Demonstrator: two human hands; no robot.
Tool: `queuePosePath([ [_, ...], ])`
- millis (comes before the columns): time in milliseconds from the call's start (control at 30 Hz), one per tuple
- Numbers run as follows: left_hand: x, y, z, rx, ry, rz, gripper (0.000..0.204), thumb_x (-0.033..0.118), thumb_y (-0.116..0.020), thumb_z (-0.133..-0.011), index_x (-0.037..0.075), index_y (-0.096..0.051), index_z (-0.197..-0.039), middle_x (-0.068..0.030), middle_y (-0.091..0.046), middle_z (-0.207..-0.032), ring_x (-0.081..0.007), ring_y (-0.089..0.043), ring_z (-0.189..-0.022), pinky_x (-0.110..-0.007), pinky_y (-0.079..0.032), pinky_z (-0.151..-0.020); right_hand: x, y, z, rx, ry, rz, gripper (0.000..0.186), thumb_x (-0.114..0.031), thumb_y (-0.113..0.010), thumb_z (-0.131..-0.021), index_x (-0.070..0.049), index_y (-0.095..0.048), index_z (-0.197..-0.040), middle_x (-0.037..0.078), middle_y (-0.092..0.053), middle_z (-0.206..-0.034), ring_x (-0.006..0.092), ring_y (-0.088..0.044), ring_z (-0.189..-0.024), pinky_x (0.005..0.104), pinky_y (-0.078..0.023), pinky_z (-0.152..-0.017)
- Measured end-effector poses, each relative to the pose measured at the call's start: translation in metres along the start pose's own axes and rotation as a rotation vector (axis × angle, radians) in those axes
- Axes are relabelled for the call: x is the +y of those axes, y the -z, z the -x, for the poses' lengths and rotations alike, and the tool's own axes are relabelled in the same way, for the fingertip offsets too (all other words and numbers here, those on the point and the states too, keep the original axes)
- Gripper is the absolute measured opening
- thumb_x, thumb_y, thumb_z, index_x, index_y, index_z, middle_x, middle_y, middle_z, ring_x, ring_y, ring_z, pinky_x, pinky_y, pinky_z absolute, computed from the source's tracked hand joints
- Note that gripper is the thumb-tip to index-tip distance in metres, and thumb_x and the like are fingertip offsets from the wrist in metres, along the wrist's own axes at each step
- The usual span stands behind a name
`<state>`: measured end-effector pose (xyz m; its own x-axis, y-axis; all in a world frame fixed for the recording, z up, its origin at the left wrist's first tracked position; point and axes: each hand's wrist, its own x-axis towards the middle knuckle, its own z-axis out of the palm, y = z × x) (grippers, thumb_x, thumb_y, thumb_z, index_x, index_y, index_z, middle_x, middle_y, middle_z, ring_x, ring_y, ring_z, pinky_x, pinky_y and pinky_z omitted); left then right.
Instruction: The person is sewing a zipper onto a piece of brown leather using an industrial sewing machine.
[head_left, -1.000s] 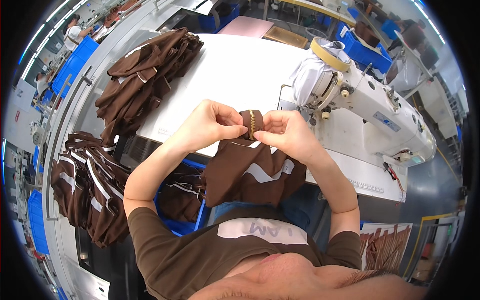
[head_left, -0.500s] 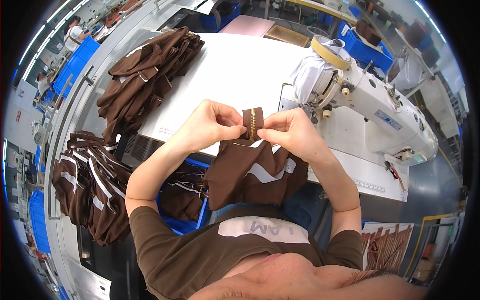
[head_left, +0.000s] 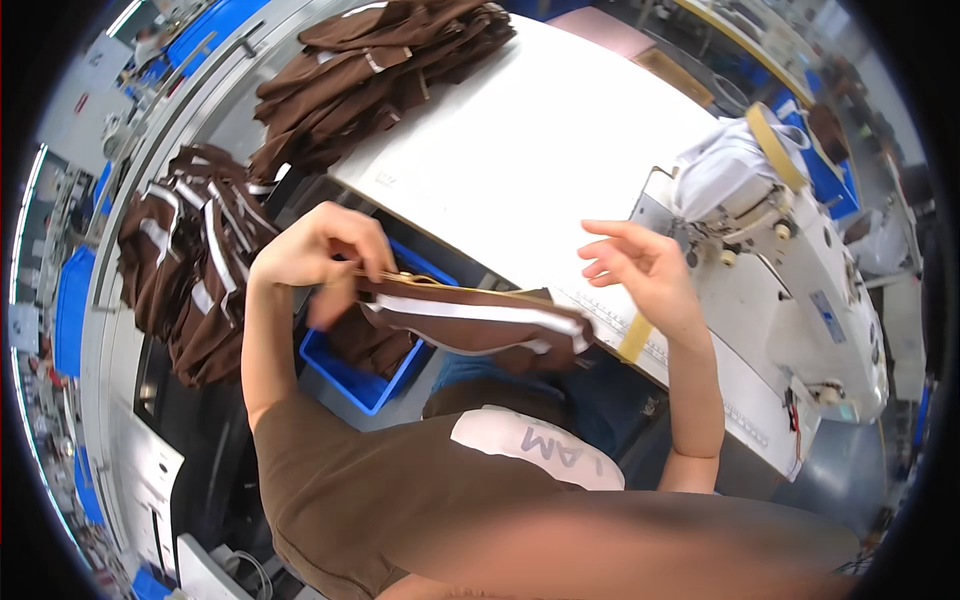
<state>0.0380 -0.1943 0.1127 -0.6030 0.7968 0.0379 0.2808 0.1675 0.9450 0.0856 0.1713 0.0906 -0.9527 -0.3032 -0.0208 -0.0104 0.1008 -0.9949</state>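
A brown fabric piece (head_left: 455,300) with white strips hangs stretched sideways over the table's near edge, blurred by motion. Along its upper edge runs a gold-toothed zipper, seen as a thin line. My left hand (head_left: 325,250) is closed on the left end of this piece, above a blue bin (head_left: 372,398) that has more brown cloth in it. Apart from the cloth, my right hand (head_left: 640,270) is raised over the white tabletop (head_left: 520,130) with its fingers spread and nothing in them. It is beside the white sewing machine (head_left: 825,290).
Two heaps of brown pieces with white strips lie to the left: one heap (head_left: 375,80) on the table's far left, another heap (head_left: 200,260) nearer. White cloth (head_left: 735,165) and a yellow tape roll (head_left: 775,148) sit on the machine head. Yellow tape (head_left: 636,338) marks the table's front edge.
My right hand has let go of the zipper end and moved right. My left hand has swung left and lower with the brown piece, which now stretches out sideways. The view has shifted.
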Motion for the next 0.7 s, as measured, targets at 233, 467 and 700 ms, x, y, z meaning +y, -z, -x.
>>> queuePosePath([
  [233, -0.177, 0.001, 0.163, 0.545, 0.703, -0.023, 0.015, -0.011, -0.051, -0.069, -0.004, -0.062, -0.077, -0.01, -0.066, -0.08, -0.0134, -0.062, -0.078, -0.025, -0.048, -0.071, 0.024, 0.008, -0.016, 0.072, -0.04, 0.0, 0.028, -0.015, -0.055, -0.093, 0.003, -0.059, -0.114, 0.012, -0.066, -0.092, 0.0138, -0.064, -0.076, 0.0249, -0.054, -0.07],
  [467, -0.294, -0.07, 0.146, 0.416, 0.947, -0.766, 0.031, -0.002, -0.054, -0.07, 0.01, -0.068, -0.095, -0.0144, -0.06, -0.115, -0.0335, -0.056, -0.108, -0.04, -0.047, -0.091, 0.053, 0.011, -0.017, 0.175, -0.077, 0.058, 0.022, -0.011, -0.056, -0.092, 0.005, -0.063, -0.105, 0.01, -0.067, -0.089, 0.0127, -0.064, -0.075, 0.0233, -0.053, -0.068],
  [700, -0.129, -0.048, 0.005, 0.023, 0.357, -0.172, 0.023, 0.013, -0.063, -0.086, 0.003, -0.066, -0.106, -0.0112, -0.069, -0.097, -0.0188, -0.065, -0.089, -0.029, -0.049, -0.08, 0.074, 0.025, -0.012, 0.263, -0.09, 0.094, 0.019, -0.011, -0.057, -0.091, 0.005, -0.065, -0.099, 0.009, -0.067, -0.086, 0.0124, -0.065, -0.074, 0.0226, -0.052, -0.066],
])
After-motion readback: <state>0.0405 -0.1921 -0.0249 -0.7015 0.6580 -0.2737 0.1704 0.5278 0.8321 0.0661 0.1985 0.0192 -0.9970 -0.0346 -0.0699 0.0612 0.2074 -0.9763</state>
